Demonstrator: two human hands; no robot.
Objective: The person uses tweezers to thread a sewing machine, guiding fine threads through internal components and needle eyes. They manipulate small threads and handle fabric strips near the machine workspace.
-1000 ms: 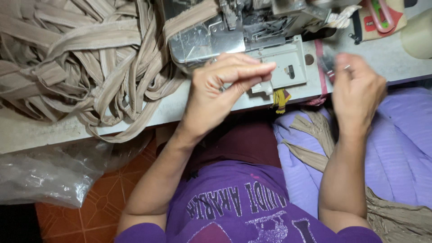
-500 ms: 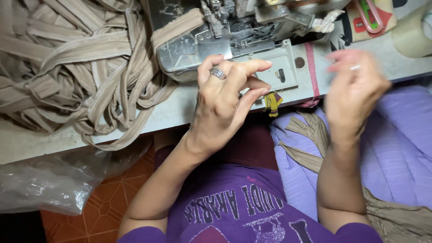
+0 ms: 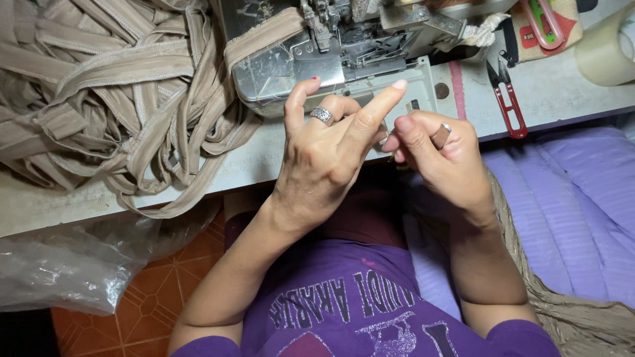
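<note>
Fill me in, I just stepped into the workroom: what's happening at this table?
A person in a purple shirt sits at a sewing machine. The left hand and right hand are raised close together in front of the machine, fingertips nearly meeting; whatever they pinch is too small to tell. A big heap of beige fabric strips lies on the table to the left, and red-handled thread snips rest to the right.

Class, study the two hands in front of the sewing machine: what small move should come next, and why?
Probably bring the hands down to the machine bed: the left hand and right hand meet above it, fingertips pinching something too small to make out.
</note>
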